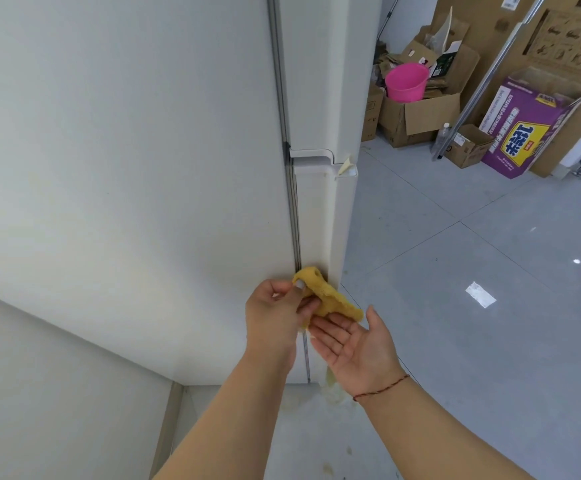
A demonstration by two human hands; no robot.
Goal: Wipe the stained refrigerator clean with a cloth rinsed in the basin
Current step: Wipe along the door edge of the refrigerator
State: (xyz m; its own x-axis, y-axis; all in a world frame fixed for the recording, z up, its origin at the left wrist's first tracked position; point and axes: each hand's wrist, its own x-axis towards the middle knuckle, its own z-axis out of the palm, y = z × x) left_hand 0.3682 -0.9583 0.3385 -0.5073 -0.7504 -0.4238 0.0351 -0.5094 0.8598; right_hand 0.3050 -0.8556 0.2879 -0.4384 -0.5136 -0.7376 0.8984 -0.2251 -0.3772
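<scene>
The yellow cloth [327, 297] is bunched into a strip whose long axis slants from upper left to lower right, its upper end against the lower front corner of the white refrigerator [320, 216]. The left hand [275, 313] pinches its upper end. The right hand [355, 341] lies palm up, fingers straight, under its lower end. Far off, a pink bucket [406, 81] sits in a cardboard box [417, 119].

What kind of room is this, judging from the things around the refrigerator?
Probably a storeroom or utility corner, not a furnished kitchen: open cardboard boxes are piled by the wall, a pink bucket sits on them, and the refrigerator stands on bare tiled floor.
</scene>
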